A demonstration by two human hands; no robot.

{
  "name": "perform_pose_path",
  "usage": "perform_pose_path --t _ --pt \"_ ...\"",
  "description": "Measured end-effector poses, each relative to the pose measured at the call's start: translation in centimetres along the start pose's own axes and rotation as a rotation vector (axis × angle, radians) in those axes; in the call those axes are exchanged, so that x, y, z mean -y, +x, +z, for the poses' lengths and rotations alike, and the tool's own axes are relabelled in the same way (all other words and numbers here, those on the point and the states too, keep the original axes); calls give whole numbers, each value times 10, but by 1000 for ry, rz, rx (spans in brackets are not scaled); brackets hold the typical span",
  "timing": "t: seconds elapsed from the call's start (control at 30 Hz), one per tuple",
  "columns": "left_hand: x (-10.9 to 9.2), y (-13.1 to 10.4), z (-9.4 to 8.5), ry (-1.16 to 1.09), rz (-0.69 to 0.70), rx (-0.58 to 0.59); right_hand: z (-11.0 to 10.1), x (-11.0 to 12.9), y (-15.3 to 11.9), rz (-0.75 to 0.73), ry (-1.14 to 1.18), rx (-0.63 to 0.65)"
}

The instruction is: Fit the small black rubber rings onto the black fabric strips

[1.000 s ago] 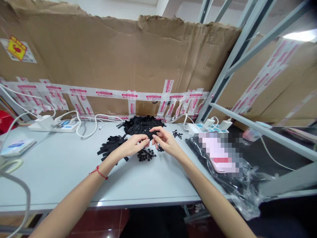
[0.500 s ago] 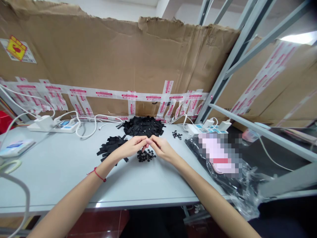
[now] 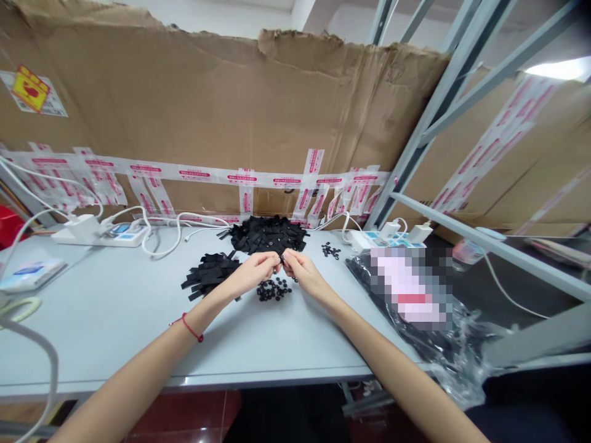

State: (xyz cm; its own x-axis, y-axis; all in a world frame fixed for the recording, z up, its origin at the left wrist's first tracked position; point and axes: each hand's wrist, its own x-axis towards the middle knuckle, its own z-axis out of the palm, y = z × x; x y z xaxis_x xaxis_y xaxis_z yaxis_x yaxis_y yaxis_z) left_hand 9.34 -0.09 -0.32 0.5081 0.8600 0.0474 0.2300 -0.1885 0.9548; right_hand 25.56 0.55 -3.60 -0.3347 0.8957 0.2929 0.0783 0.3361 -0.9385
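My left hand (image 3: 259, 271) and my right hand (image 3: 302, 271) meet over the table, fingers pinched. Between their fingertips is a small black piece (image 3: 282, 261), too small to make out fully. Just below the hands lies a cluster of small black round parts (image 3: 273, 290). Behind them is a large heap of black strips (image 3: 268, 234). A smaller pile of black strips (image 3: 210, 274) is left of my left hand, partly behind that wrist. Several small black parts (image 3: 330, 250) lie to the right, beyond my right hand.
White power strips with plugs stand at the back left (image 3: 122, 234) and back right (image 3: 369, 239). A black plastic bag (image 3: 383, 295) with a pixelated pink item lies at the right. Cardboard (image 3: 207, 111) walls the back, and a metal frame (image 3: 410, 160) rises at the right.
The fingers of both hands have curled in more tightly, and a small black piece now shows between them. My left wrist has shifted slightly right.
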Motion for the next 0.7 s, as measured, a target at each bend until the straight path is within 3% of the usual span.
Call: perform_pose_path --t 0.1,0.33,0.53,0.7 --pt "4 4 -1 66 -116 -56 -3 2 1 44 -93 -22" --pt "1 -7 -15 422 -248 88 -2 11 -5 104 -322 184" --pt "-13 -13 -18 361 -281 174 -5 15 -6 65 -319 345" --pt "-8 -11 -22 318 -183 199 -7 15 -6 47 -298 376"
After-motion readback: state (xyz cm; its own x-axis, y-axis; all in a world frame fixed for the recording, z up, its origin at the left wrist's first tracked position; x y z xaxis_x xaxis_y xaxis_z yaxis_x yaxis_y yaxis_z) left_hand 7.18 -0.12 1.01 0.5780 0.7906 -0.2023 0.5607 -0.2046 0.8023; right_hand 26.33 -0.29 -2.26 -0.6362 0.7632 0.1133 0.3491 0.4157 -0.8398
